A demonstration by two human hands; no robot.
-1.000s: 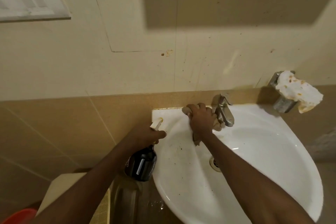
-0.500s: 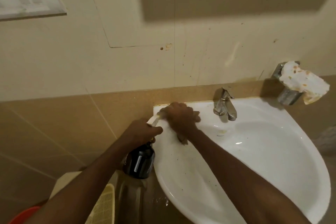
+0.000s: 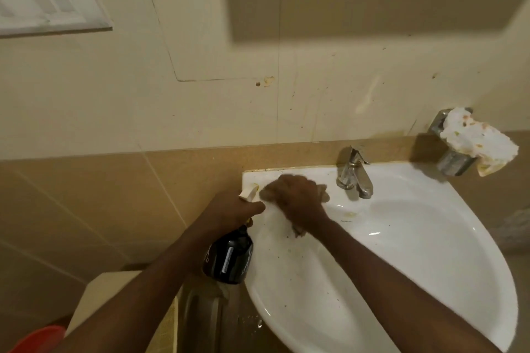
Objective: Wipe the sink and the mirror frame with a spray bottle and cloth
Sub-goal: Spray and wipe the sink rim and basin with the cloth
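So the cloth (image 3: 298, 231) has been dragged leftward along the back ledge of the sink (image 3: 415, 252). A second ago it was bunched right up against the tap (image 3: 355, 175); now it's well clear of it, over at the rear left corner of the basin, just left of centre frame. The right hand (image 3: 296, 199) is curled over the cloth and pressing it down on the rim, with a tail of fabric poking out by the wrist. It's blurred, so a scrubbing stroke seems to be in progress.

The spray bottle (image 3: 229, 259) hasn't really been moved. It's gripped round the neck by the left hand (image 3: 233, 209), hanging just outside the sink's left edge, its pale nozzle pointed up toward the corner and nearly touching the other hand.

What it means: the ledge near the tap looks covered, while brown specks can be seen down the left inner slope of the bowl, so that part is probably next. The mirror frame can't be made out anywhere in view, so that half is judged not started. A stained wad (image 3: 479, 143) sits on a metal holder (image 3: 451, 160) at the right edge.
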